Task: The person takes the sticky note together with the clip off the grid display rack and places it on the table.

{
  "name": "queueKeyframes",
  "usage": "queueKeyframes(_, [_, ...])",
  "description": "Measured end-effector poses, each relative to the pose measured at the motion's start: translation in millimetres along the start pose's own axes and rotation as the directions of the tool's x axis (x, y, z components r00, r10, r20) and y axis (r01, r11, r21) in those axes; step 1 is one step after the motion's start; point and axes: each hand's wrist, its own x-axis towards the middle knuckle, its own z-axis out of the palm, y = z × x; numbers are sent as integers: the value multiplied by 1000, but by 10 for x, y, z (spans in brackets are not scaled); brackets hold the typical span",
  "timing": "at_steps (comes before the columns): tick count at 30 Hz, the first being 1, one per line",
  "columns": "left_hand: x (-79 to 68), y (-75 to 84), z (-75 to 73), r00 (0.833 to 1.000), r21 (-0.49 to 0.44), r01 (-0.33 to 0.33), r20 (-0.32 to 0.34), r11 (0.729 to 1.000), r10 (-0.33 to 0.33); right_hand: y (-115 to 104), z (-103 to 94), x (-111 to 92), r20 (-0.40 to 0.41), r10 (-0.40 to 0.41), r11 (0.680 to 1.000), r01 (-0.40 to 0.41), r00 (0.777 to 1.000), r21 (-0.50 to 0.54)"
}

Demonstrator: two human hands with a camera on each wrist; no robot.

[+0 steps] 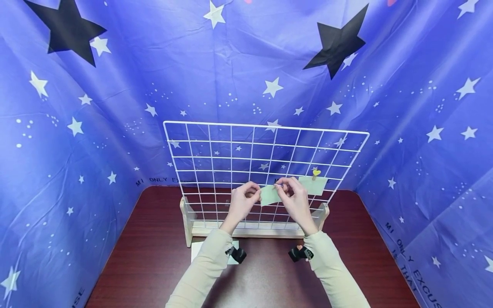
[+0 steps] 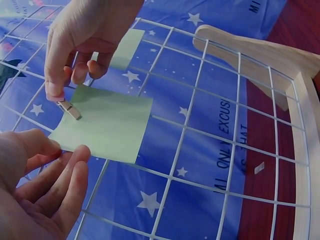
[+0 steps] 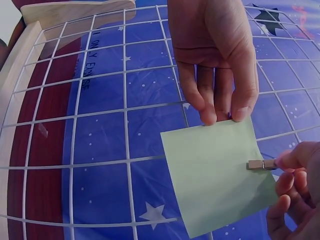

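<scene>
A pale green paper square (image 3: 215,175) lies against the white wire grid (image 1: 231,156). My left hand (image 1: 243,199) pinches one side edge of it between thumb and fingers. At its top edge my right hand (image 1: 294,197) pinches a small wooden clothespin (image 3: 256,165), whose tip overlaps the paper in both wrist views. To the right, a second green paper (image 1: 316,186) hangs on the grid under a clothespin topped with a yellow heart (image 1: 316,173).
The grid stands in a light wooden base (image 1: 246,232) on a dark red-brown table (image 1: 154,244). More pale paper (image 1: 196,250) lies on the table by the left forearm. A blue star-patterned curtain (image 1: 215,64) surrounds the table.
</scene>
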Motion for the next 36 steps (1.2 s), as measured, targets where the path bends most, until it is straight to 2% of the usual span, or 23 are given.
queueKeyframes(5, [-16,1,7,1000,-32,4,-5,999,-5,-220,-39,16,-8,-14,999,14,1000,29])
queueKeyframes(8, [-20,-11,9,1000,-19,-7,-4,1000,7,-248,-53,21,-13,-11,999,12,1000,51])
queueKeyframes(14, [-27,-35,5,1000,17,-23,-5,1000,23,-224,-68,26,-29,-6,995,9,1000,95])
queueKeyframes(25, [-78,-63,-58,999,-1,29,23,1000,-29,-215,-144,-36,-16,-11,994,13,1000,111])
queueKeyframes(32, [-175,272,-170,999,-3,19,31,1000,-19,-152,-168,-110,19,-11,993,9,1000,118])
queueKeyframes(36, [-215,226,-194,999,1,24,27,1000,-24,-137,-181,-157,36,24,994,-28,999,109])
